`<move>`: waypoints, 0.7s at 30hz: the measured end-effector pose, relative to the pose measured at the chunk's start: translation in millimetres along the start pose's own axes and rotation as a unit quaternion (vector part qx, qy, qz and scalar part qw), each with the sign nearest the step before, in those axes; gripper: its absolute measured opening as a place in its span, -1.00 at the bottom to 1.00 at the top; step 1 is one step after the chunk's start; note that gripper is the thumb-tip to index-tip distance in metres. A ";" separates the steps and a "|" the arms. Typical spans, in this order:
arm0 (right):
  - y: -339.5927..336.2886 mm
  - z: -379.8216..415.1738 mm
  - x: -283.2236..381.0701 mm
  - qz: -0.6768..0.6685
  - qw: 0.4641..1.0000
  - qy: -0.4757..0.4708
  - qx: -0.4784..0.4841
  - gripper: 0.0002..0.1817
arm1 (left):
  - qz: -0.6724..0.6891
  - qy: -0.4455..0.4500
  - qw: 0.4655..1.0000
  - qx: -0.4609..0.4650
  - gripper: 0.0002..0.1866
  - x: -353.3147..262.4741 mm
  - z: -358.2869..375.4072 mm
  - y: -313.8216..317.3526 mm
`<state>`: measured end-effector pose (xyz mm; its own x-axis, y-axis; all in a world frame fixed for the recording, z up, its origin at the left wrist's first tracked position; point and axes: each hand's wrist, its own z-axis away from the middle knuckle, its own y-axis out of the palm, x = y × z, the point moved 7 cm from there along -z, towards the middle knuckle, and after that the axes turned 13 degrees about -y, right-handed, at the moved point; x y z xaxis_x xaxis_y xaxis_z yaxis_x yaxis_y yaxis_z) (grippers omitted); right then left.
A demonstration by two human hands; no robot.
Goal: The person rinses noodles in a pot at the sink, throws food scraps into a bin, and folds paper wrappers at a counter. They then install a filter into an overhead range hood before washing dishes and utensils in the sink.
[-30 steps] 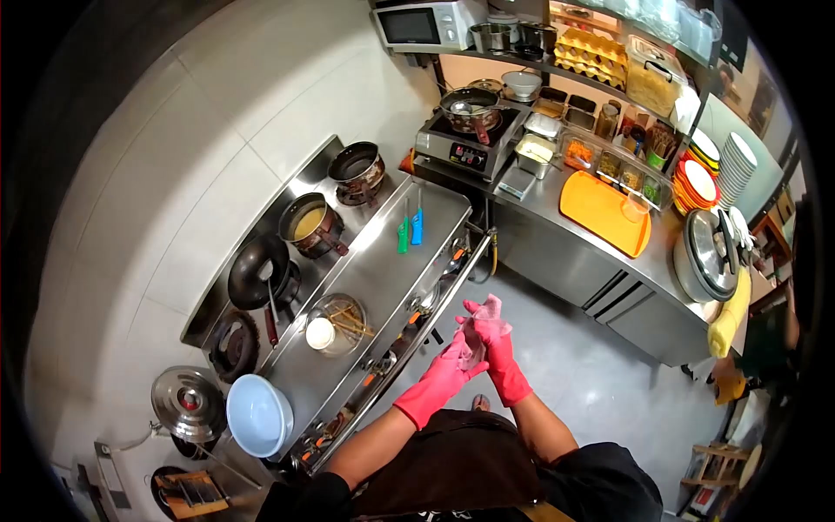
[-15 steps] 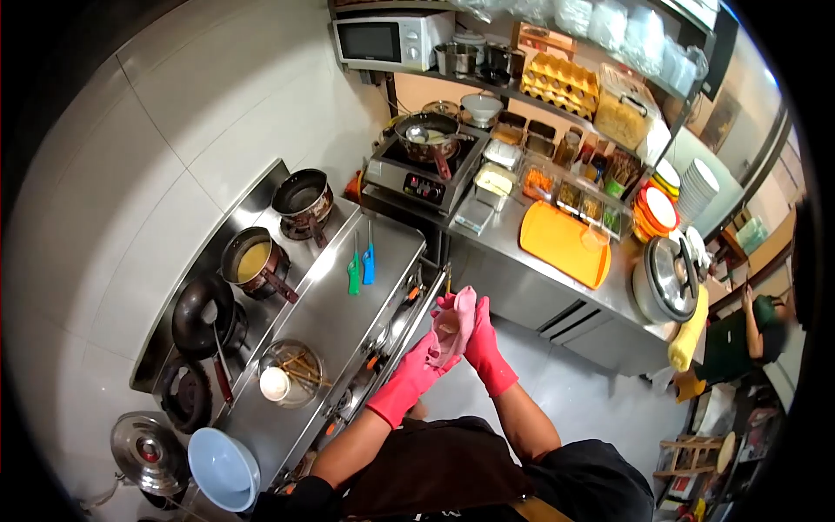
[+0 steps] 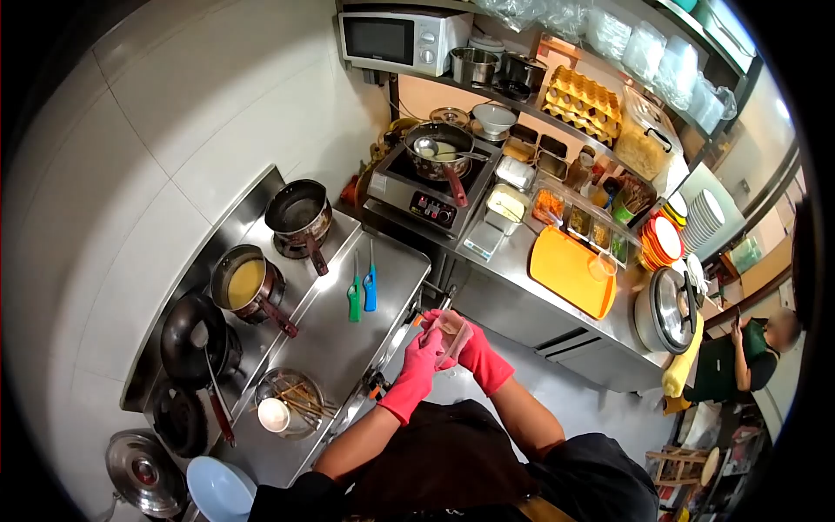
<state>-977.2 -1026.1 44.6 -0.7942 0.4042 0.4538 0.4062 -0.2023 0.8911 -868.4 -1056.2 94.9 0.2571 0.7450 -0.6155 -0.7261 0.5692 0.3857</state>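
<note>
In front of my apron, both hands wear bright pink rubber gloves. A pale pink cloth (image 3: 451, 339), folded and bunched, is held between them. My left hand (image 3: 419, 365) grips its left side with the fingers closed. On the other side, my right hand (image 3: 484, 358) is wrapped round the right edge. The fingertips behind the cloth are partly hidden. Beyond the hands, a green lighter (image 3: 354, 298) and a blue lighter (image 3: 370, 287) lie on the steel counter (image 3: 326, 335).
Along the left stove stand a pot of yellowish liquid (image 3: 247, 283), a dark pot (image 3: 297, 213) and a wok (image 3: 187, 335). An induction cooker (image 3: 422, 202) carries another pan. An orange tray (image 3: 570, 274) and a rice cooker (image 3: 663, 309) sit rightward. A person (image 3: 739, 352) stands far right.
The cloth's raised upper end has come down, and it is now more compact. My hands have drawn closer together around it. The camera view has shifted slightly.
</note>
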 end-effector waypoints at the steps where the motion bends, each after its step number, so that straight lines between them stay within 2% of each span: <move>1: -6.0 -3.8 3.2 0.016 0.999 -0.045 0.006 -0.59 | -0.015 -0.001 1.000 -0.021 -0.57 -0.5 -5.8 -2.3; 2: 14.2 -3.0 18.8 0.192 0.978 -0.044 0.071 -0.59 | 0.004 -0.009 0.999 -0.047 -0.62 -8.3 -0.8 0.3; 4: 60.0 11.1 45.5 0.313 0.947 -0.073 -0.018 -0.68 | 0.040 -0.005 0.998 -0.054 -0.66 -19.3 -1.0 7.5; 7: 64.5 2.8 63.0 0.265 0.960 -0.085 -0.018 -0.47 | 0.036 0.007 0.997 -0.065 -0.64 -23.9 -17.9 8.0; 9: 61.7 -10.9 70.5 0.019 0.992 -0.099 -0.070 -0.34 | -0.014 -0.007 0.997 -0.076 -0.63 -21.1 -27.1 5.0; 11: 69.5 -20.9 84.0 0.208 0.968 -0.136 0.036 -0.27 | -0.051 -0.020 0.994 -0.091 -0.46 -26.3 -20.3 17.5; 13: 56.5 -32.0 81.5 0.235 0.961 -0.143 -0.005 -0.35 | -0.088 -0.067 0.990 -0.091 -0.35 -35.7 -14.1 29.7; 14: 49.6 -36.4 82.2 0.229 0.961 -0.151 -0.023 -0.38 | -0.125 -0.047 0.985 -0.110 -0.21 -44.2 -10.4 37.3; 17: 45.6 -41.6 88.8 0.218 0.961 -0.160 -0.051 -0.44 | -0.141 -0.129 0.980 -0.055 -0.16 -32.5 -27.7 32.7; 20: 47.2 -45.2 100.6 0.216 0.961 -0.163 -0.053 -0.44 | 0.084 -0.083 0.991 0.059 -0.20 -34.7 -14.2 56.2; 21: 46.1 -45.7 104.6 0.222 0.956 -0.182 -0.061 -0.46 | 0.084 -0.080 0.990 0.075 -0.20 -32.4 -15.1 58.3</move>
<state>-1062.2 -1033.9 133.2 -0.3371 0.5343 0.7752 0.5934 -0.5186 0.6156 -928.7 -1052.4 127.0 0.2475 0.8721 -0.4221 -0.6674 0.4692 0.5783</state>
